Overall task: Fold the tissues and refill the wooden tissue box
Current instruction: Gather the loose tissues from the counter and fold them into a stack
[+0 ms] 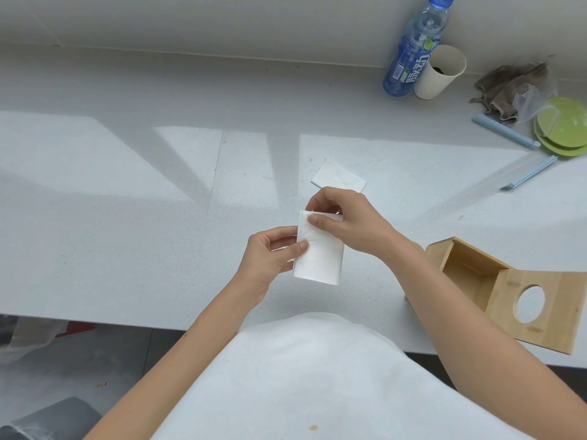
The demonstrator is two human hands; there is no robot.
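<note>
Above the pale speckled countertop [127, 185], the left hand [270, 265] pinches the side of a white folded tissue [319, 258] while the right hand [346, 220] pinches its top edge. The open wooden tissue box [470, 274] lies to the right, near the counter's front edge, and a second folded white tissue [338, 176] lies flat just beyond the hands.

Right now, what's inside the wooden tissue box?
Only bare wooden walls show inside the wooden tissue box; nothing lies in the visible part. The panel with the round hole covers its nearer end, so that part cannot be checked.
</note>
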